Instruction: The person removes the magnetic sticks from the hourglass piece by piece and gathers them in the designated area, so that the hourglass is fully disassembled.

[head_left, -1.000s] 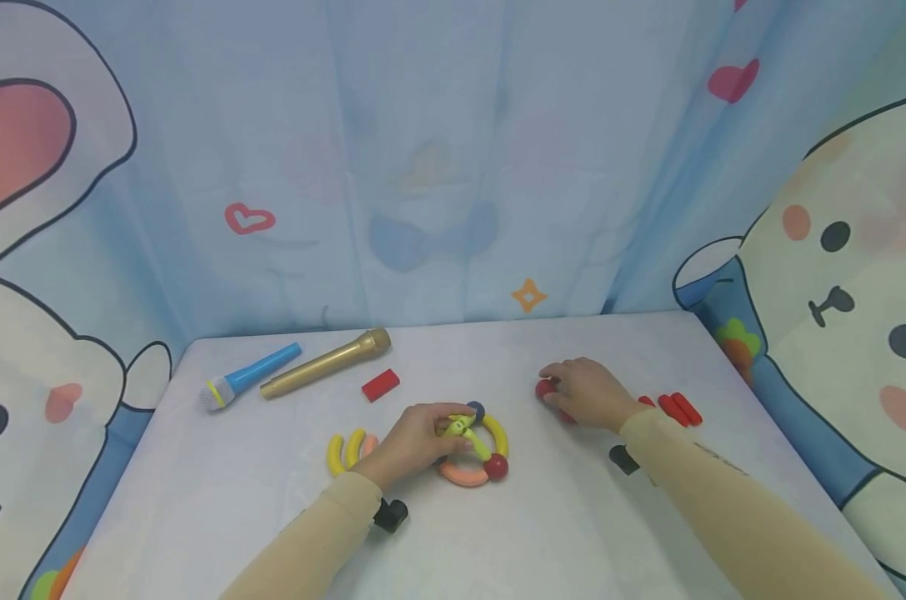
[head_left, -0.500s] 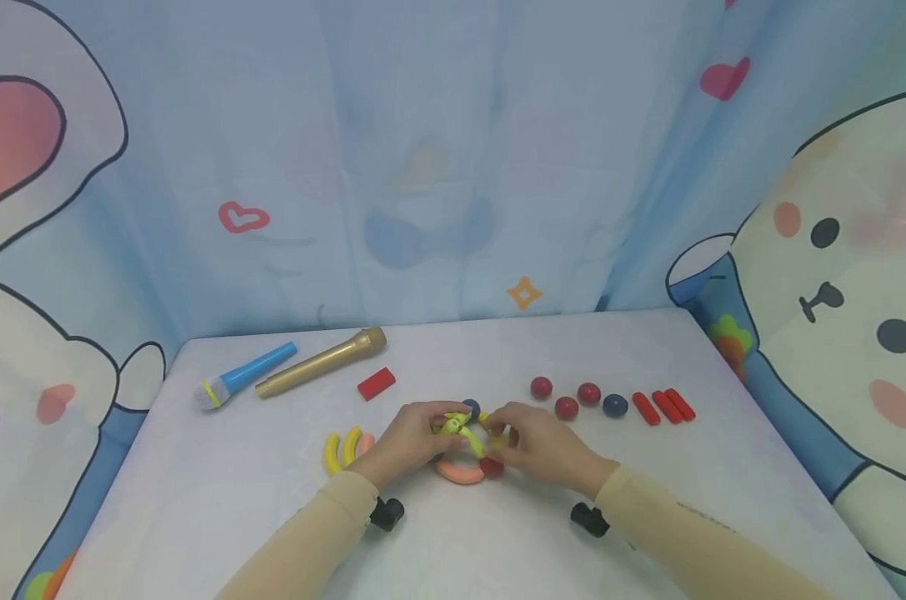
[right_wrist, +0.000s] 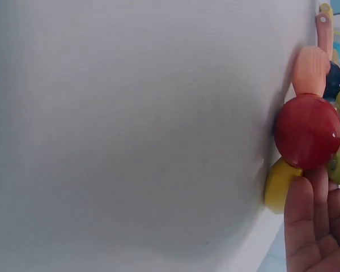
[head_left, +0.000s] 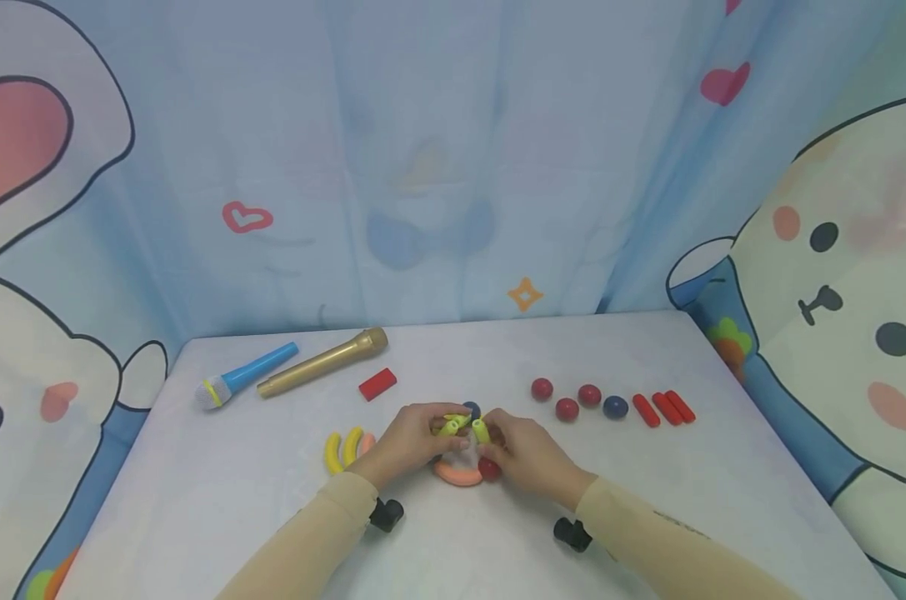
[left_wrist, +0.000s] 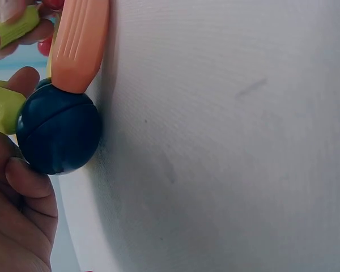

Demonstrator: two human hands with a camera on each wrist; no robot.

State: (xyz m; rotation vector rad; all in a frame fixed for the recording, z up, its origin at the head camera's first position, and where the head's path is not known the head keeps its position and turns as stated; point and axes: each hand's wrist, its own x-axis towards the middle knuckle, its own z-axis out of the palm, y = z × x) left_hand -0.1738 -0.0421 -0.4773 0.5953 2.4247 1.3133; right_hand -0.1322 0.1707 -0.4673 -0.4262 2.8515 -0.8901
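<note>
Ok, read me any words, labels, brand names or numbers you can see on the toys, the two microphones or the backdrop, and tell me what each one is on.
There is no readable text anywhere in these views.
Gold microphone and blue microphone: no marking shows.
Backdrop: only drawings, hearts and a star, no words.
Right sleeve: a faint dark mark, too small and blurred to read.

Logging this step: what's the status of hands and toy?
Left hand and right hand both grip ring toy, pinching green sticks. Nothing in the way.
</note>
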